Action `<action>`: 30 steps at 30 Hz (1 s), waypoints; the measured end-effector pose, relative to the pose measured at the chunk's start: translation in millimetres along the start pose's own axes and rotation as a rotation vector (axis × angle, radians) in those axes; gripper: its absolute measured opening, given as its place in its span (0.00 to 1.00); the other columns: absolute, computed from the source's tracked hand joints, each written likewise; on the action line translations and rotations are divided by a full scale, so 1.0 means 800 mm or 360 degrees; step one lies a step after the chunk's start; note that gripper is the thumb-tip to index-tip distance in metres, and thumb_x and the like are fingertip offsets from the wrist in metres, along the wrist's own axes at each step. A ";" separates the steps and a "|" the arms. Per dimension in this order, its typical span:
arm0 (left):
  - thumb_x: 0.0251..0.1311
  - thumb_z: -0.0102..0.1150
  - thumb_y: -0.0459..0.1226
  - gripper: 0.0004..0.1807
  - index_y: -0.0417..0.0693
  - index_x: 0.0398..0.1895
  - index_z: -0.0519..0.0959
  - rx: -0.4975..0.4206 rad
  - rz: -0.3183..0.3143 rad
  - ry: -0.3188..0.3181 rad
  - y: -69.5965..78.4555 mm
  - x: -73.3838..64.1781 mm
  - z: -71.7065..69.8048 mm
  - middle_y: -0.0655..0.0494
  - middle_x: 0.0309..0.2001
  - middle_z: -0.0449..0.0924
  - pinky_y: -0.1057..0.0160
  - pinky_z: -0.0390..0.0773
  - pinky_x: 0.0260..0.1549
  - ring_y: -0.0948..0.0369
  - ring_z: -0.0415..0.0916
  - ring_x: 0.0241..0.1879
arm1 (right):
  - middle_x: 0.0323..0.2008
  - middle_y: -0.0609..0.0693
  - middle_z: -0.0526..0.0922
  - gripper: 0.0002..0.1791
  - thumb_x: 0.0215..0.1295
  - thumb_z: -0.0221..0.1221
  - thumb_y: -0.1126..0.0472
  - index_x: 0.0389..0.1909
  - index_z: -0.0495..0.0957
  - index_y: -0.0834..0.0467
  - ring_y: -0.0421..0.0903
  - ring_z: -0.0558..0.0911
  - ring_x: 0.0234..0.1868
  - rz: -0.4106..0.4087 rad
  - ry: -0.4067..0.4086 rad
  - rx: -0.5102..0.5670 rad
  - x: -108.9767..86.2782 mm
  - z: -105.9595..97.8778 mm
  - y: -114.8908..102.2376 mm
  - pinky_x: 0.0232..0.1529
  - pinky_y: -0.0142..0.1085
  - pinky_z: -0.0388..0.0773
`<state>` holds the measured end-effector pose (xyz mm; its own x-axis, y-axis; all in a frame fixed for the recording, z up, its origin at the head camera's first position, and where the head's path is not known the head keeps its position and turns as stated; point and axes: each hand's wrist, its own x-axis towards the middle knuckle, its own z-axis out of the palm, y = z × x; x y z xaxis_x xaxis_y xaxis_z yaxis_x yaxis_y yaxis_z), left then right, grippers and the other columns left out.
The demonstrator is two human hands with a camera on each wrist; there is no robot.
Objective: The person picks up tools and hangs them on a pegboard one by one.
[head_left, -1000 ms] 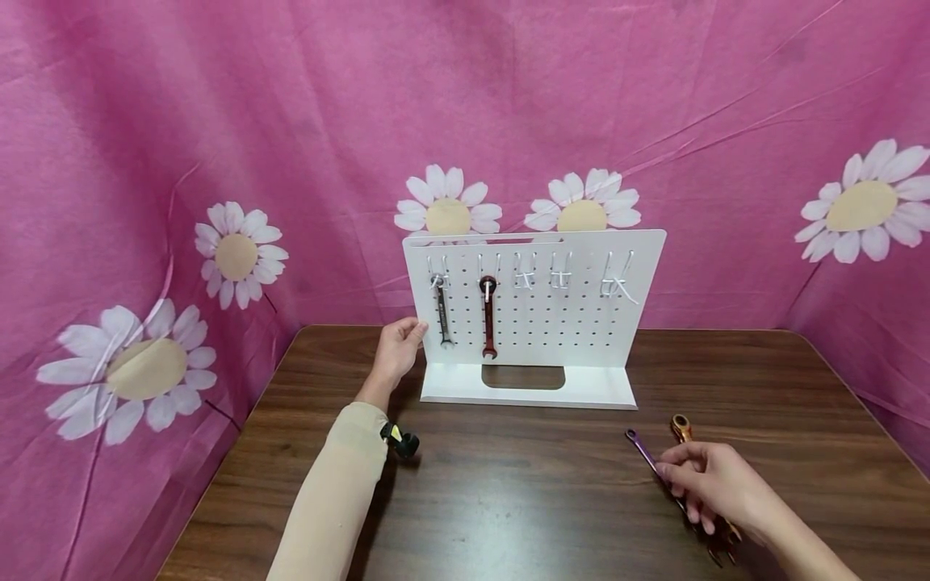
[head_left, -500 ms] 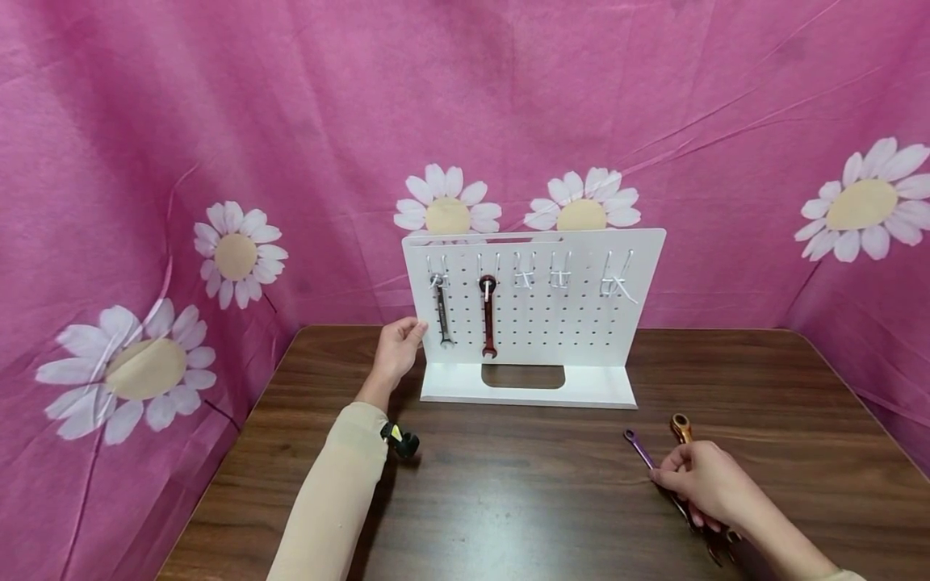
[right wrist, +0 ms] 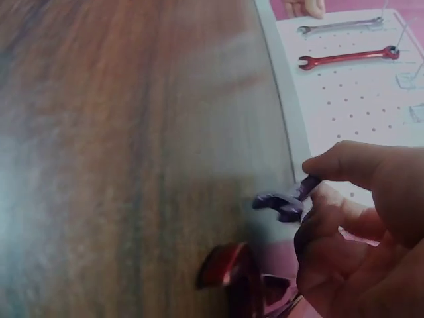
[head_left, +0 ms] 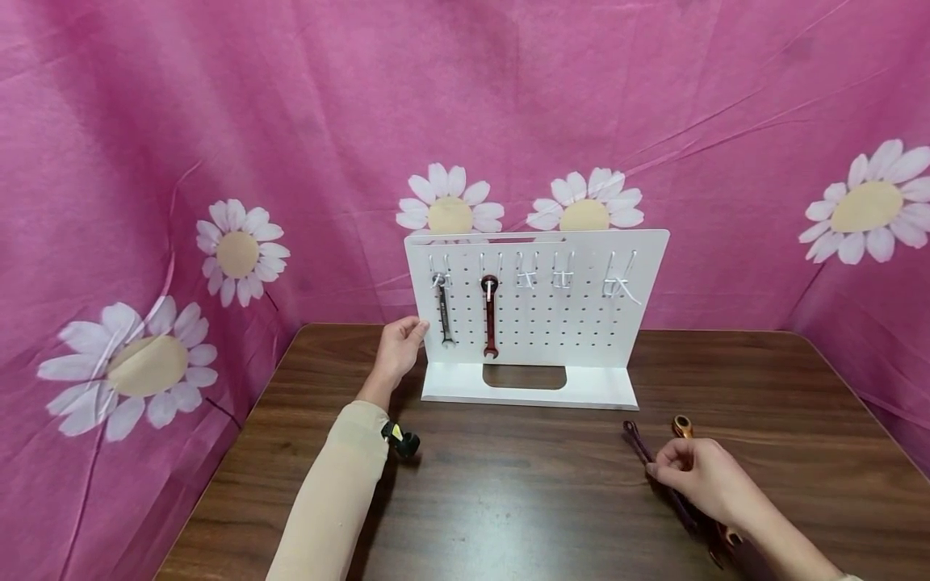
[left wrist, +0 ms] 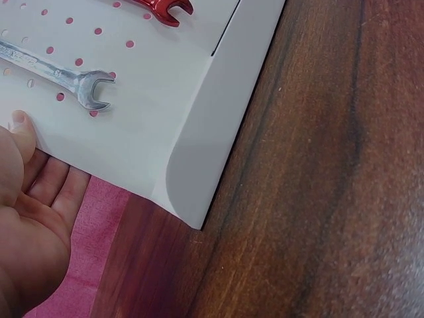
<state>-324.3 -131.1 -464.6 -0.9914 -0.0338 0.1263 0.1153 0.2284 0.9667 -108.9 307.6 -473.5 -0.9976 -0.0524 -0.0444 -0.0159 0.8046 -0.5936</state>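
Note:
My left hand (head_left: 398, 349) pinches the left edge of a white pegboard stand (head_left: 574, 331), thumb in front and fingers behind, as the left wrist view shows. A silver wrench (head_left: 444, 313) and a red wrench (head_left: 490, 319) hang from its hooks. At the front right, my right hand (head_left: 708, 478) pinches a purple combination wrench (head_left: 636, 440) between thumb and fingers. The purple wrench's open end (right wrist: 281, 204) juts out past the fingers in the right wrist view. Beneath that hand lies a gold wrench (head_left: 681, 426), its middle hidden by the hand.
Along the pegboard's top row, several white wire hooks (head_left: 563, 278) hold nothing. The board stands near the back of the brown wooden table (head_left: 494, 484). A pink curtain (head_left: 349, 121) with white flowers hangs behind and at both sides.
The purple wrench has turned in my right hand, and its ring end now looks darker and narrower. That hand has shifted slightly left. My left hand keeps its place on the board.

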 end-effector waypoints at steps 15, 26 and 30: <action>0.80 0.59 0.33 0.12 0.30 0.48 0.85 -0.0002 0.0003 0.0009 -0.002 0.001 0.001 0.46 0.39 0.89 0.45 0.86 0.63 0.68 0.80 0.40 | 0.25 0.43 0.84 0.06 0.70 0.72 0.61 0.40 0.87 0.59 0.32 0.74 0.22 -0.0097 0.0110 0.0314 0.003 -0.002 -0.018 0.23 0.31 0.73; 0.79 0.59 0.32 0.12 0.27 0.46 0.85 -0.0023 0.0022 0.0016 0.000 0.001 0.002 0.55 0.32 0.87 0.45 0.87 0.62 0.70 0.78 0.36 | 0.31 0.54 0.92 0.15 0.75 0.65 0.68 0.53 0.82 0.78 0.41 0.89 0.30 0.0005 -0.0075 0.0907 0.020 -0.006 -0.040 0.31 0.37 0.90; 0.79 0.59 0.32 0.12 0.27 0.47 0.85 -0.0025 0.0017 0.0020 -0.001 0.001 0.002 0.51 0.35 0.88 0.44 0.86 0.62 0.70 0.78 0.36 | 0.35 0.55 0.93 0.17 0.76 0.63 0.70 0.54 0.78 0.82 0.43 0.92 0.33 -0.0038 -0.0140 0.1073 0.026 -0.007 -0.049 0.37 0.39 0.92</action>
<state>-325.1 -130.1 -465.6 -0.9893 -0.0436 0.1391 0.1269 0.2132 0.9687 -129.4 278.1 -446.5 -0.9879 -0.1368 -0.0733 0.0357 0.2592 -0.9652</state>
